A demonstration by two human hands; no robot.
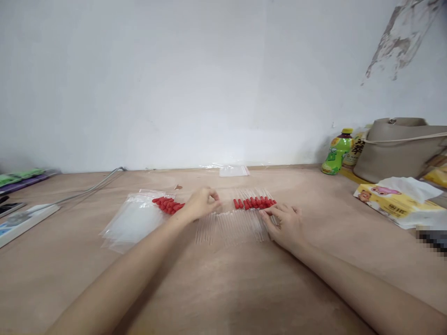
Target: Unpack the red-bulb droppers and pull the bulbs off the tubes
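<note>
Thin clear dropper tubes [237,225] lie side by side in a row on the table, with red rubber bulbs [256,203] in a second row behind them. More clear stems stick out beyond those bulbs. My right hand [286,225] is at the right end of the row, thumb and forefinger pinched at the upper end of a clear tube. Above the left end, my left hand [200,204] has its fingers curled and a gap by the thumb; nothing shows in it. Beside its wrist, a pile of red bulbs [167,204] rests on clear plastic bags [131,221].
Another small plastic bag [233,171] lies near the wall. To the right are a green drink bottle [337,153], a grey-beige bag [398,149] and a yellow tissue pack [394,202]. A white power strip [38,216] with a cable [94,187] lies left, beside a phone [10,208].
</note>
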